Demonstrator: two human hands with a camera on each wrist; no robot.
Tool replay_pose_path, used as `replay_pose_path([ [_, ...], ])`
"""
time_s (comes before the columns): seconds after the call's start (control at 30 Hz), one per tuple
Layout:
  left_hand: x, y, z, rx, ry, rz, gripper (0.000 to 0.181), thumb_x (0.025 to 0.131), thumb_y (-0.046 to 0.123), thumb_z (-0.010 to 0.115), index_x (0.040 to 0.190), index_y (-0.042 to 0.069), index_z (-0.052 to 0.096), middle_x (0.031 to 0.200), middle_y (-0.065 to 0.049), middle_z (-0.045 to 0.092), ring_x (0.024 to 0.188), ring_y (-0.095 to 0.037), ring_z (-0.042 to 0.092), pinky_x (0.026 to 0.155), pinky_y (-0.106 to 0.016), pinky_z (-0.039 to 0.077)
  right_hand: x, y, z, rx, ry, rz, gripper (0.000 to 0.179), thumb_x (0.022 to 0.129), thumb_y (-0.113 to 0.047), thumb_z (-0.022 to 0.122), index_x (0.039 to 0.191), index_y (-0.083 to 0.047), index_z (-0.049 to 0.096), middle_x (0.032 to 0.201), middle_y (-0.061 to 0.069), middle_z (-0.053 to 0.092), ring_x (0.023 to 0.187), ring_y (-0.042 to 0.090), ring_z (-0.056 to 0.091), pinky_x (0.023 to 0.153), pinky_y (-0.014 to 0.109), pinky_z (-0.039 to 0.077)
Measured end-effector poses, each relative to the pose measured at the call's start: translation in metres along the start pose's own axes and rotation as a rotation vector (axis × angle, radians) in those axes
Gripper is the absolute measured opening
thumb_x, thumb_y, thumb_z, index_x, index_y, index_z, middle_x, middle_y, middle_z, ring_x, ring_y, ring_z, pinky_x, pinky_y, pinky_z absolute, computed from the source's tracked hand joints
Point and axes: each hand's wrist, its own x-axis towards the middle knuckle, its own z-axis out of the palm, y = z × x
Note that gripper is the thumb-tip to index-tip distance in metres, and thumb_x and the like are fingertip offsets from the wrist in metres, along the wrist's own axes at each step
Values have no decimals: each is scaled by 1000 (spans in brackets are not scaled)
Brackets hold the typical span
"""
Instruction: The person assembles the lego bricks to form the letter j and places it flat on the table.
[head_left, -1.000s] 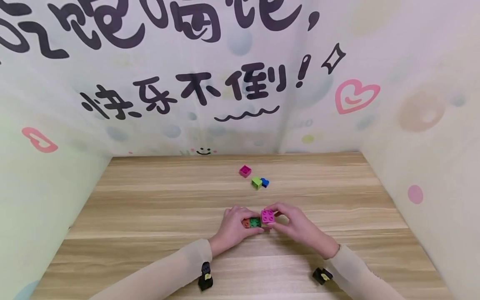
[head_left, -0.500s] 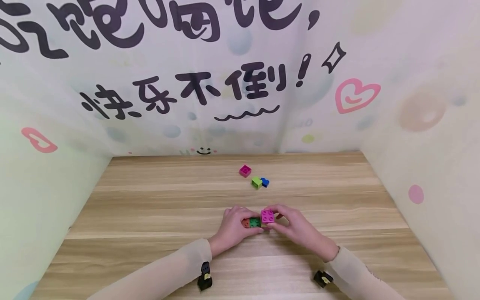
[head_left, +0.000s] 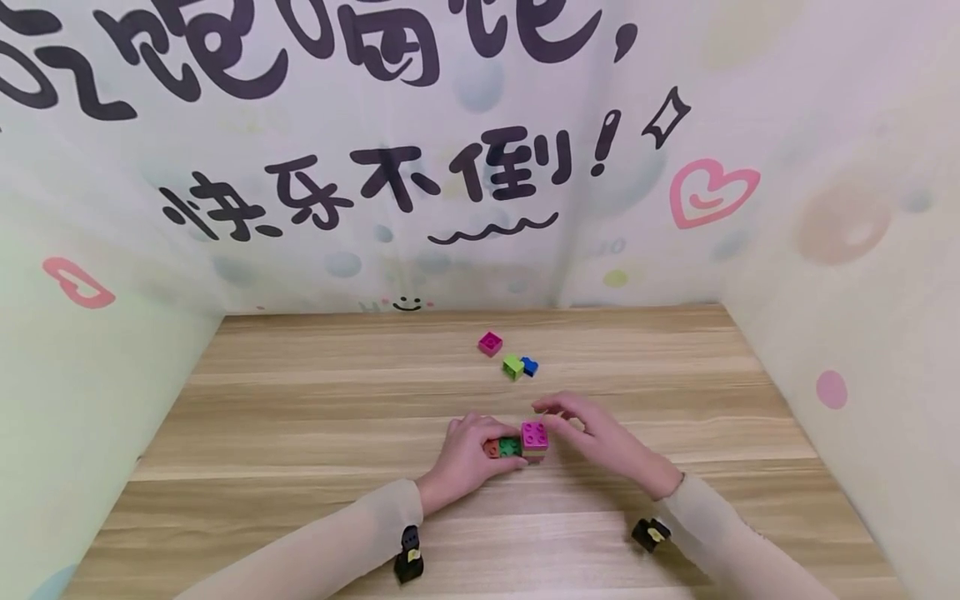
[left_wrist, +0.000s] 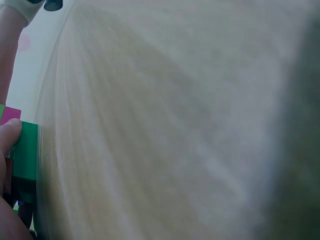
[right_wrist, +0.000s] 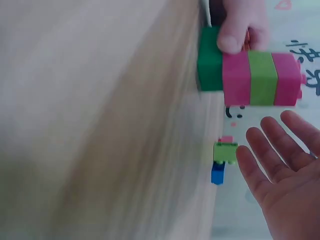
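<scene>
My left hand grips a small toy brick build on the table, its thumb and fingers along the sides. An orange brick and a green studded brick show between its fingers. At the build's right end rises a stack: in the right wrist view, a pink brick, a lime brick and a top pink brick stand over a green base brick. Just right of this stack, my right hand holds nothing, fingers spread and apart from the bricks. The left palm hides part of the build.
Farther back on the wooden table lie a loose pink brick, a lime brick and a blue brick, the last two close together. Printed white walls enclose the table at the back and both sides.
My right hand has let go of the top pink brick and drawn slightly back and to the right, its fingers opening. The stack stays in place, and my left hand keeps its grip.
</scene>
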Motion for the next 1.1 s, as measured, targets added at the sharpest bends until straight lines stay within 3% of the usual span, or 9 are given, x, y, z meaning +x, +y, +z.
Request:
replay_pose_path([
  [0.37, 1, 1, 0, 1, 1, -1, 42, 83, 44, 88, 118, 23, 79, 113, 7, 76, 104, -14, 55, 89, -38, 33, 31, 22, -19, -27, 53, -12, 28, 103, -11, 66, 127, 4, 66, 118, 16, 72, 106, 27, 68, 89, 37, 57],
  [0.7, -1, -3, 0, 1, 3, 6, 43, 82, 45, 88, 118, 22, 79, 113, 7, 75, 104, -13, 54, 90, -39, 34, 63, 30, -25, -93, 26, 82, 29, 101, -17, 69, 125, -1, 68, 117, 12, 73, 104, 26, 67, 88, 41, 56],
  [1.1, -2, -3, -2, -3, -2, 16, 43, 83, 45, 88, 118, 22, 79, 113, 7, 75, 105, -14, 55, 91, -39, 36, 93, 49, -18, -205, -26, 108, 41, 98, -20, 74, 137, -7, 64, 133, 12, 67, 126, 34, 57, 109, 54, 43],
])
